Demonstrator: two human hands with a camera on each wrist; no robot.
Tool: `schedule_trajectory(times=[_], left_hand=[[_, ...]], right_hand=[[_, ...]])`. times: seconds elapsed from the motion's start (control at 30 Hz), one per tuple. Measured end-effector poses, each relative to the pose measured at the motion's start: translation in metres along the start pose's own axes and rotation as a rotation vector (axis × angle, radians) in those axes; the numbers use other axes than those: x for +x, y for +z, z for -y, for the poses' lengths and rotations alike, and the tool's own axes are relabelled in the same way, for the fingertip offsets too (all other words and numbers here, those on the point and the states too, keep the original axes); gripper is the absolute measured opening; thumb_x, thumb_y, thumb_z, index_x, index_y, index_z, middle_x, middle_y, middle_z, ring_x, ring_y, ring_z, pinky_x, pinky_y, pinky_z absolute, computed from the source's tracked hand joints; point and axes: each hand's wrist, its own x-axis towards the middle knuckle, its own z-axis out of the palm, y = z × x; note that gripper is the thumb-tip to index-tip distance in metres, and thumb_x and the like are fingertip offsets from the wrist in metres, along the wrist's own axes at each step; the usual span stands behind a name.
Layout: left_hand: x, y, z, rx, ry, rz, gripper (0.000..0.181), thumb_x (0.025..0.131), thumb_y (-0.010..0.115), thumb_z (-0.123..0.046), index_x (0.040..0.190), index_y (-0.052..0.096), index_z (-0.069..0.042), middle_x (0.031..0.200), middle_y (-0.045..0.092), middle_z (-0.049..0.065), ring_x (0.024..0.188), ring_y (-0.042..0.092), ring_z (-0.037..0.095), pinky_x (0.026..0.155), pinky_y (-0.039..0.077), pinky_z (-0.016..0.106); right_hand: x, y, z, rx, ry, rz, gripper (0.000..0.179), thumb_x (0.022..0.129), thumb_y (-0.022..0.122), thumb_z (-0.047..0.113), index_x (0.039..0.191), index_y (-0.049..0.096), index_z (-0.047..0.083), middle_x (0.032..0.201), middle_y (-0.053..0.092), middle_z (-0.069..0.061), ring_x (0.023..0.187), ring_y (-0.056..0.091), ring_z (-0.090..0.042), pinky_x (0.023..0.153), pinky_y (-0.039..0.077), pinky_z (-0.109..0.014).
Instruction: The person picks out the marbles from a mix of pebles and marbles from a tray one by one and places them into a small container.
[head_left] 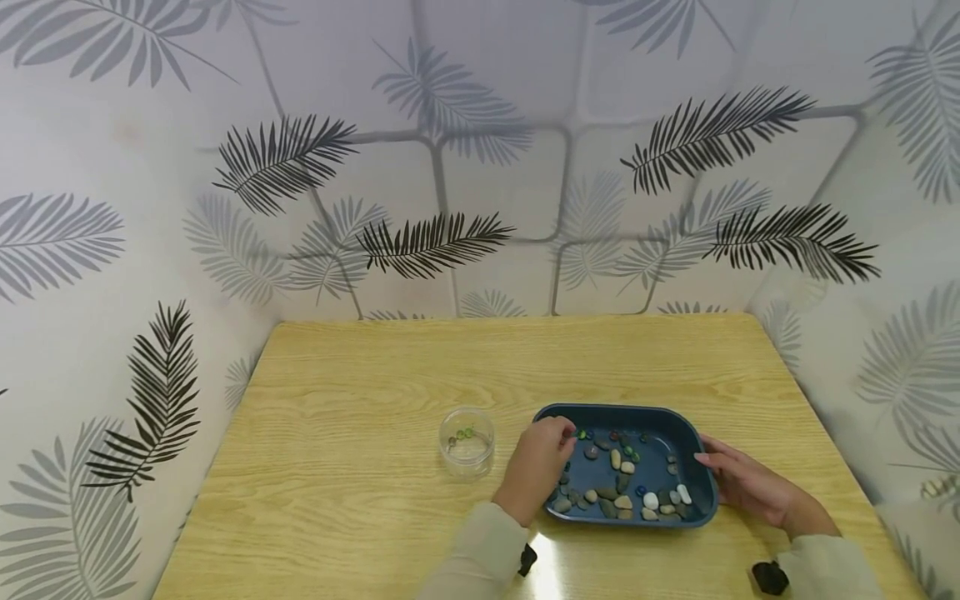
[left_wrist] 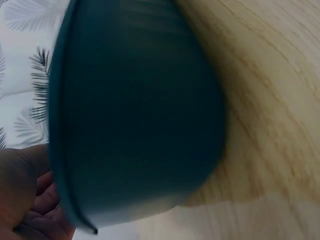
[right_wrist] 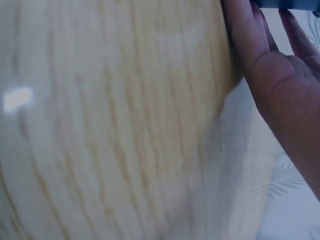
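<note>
A dark blue rectangular tray [head_left: 622, 522] holds several pebbles [head_left: 616, 459] and glass marbles. My left hand [head_left: 534, 467] reaches over the tray's left rim with bent fingers, its fingertips beside a green marble [head_left: 582, 434]; whether they pinch it is unclear. In the left wrist view, the tray's outer wall [left_wrist: 135, 110] covers the fingertips of that hand [left_wrist: 25, 200]. My right hand [head_left: 750, 483] holds the tray's right end, thumb at the rim and fingers along the outside. From the right wrist view, that hand [right_wrist: 285, 75] is seen touching the tray [right_wrist: 290, 4] from below.
Left of the tray stands a clear round cup [head_left: 467, 467] with several green marbles [head_left: 465, 433] inside. Both stand on a wood-grain table [head_left: 337, 467]. Leaf-patterned cloth or paper [head_left: 480, 192] rises behind the table and along its sides.
</note>
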Motion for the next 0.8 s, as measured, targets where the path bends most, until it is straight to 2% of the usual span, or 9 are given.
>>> schedule_trajectory(times=[0.13, 0.27, 0.57, 0.8], left_hand=[[0.002, 0.009, 0.000, 0.036, 0.008, -0.023, 0.012, 0.085, 0.060, -0.022, 0.092, 0.063, -0.014, 0.082, 0.058, -0.006, 0.070, 0.052, 0.002, 0.060, 0.042, 0.015], [0.006, 0.017, -0.002, 0.063, -0.042, -0.019, 0.011, 0.084, 0.061, -0.020, 0.091, 0.064, -0.013, 0.080, 0.058, -0.005, 0.069, 0.053, 0.005, 0.059, 0.043, 0.018], [0.017, 0.031, -0.008, 0.031, -0.152, 0.067, 0.014, 0.084, 0.060, -0.014, 0.097, 0.064, -0.009, 0.086, 0.060, 0.001, 0.074, 0.057, 0.010, 0.059, 0.044, 0.019], [0.019, 0.044, -0.005, 0.061, -0.120, 0.023, 0.005, 0.083, 0.062, -0.013, 0.085, 0.062, -0.009, 0.073, 0.055, 0.001, 0.061, 0.053, 0.009, 0.048, 0.039, 0.018]], right_hand=[[-0.001, -0.001, -0.001, 0.014, -0.019, 0.029, 0.063, 0.097, 0.033, 0.024, 0.141, -0.009, 0.010, 0.123, 0.040, 0.012, 0.110, 0.044, -0.010, 0.088, 0.037, -0.047], [0.000, -0.001, -0.001, 0.027, -0.028, 0.042, 0.062, 0.097, 0.032, 0.023, 0.141, -0.010, 0.010, 0.122, 0.041, 0.013, 0.110, 0.044, -0.011, 0.088, 0.037, -0.047], [0.000, -0.001, -0.001, 0.033, -0.027, 0.025, 0.060, 0.097, 0.032, 0.023, 0.142, -0.005, 0.010, 0.122, 0.042, 0.010, 0.109, 0.045, -0.009, 0.087, 0.038, -0.045], [-0.001, 0.000, -0.001, 0.026, -0.023, 0.016, 0.060, 0.097, 0.032, 0.023, 0.142, -0.005, 0.010, 0.122, 0.040, 0.013, 0.109, 0.044, -0.006, 0.088, 0.037, -0.046]])
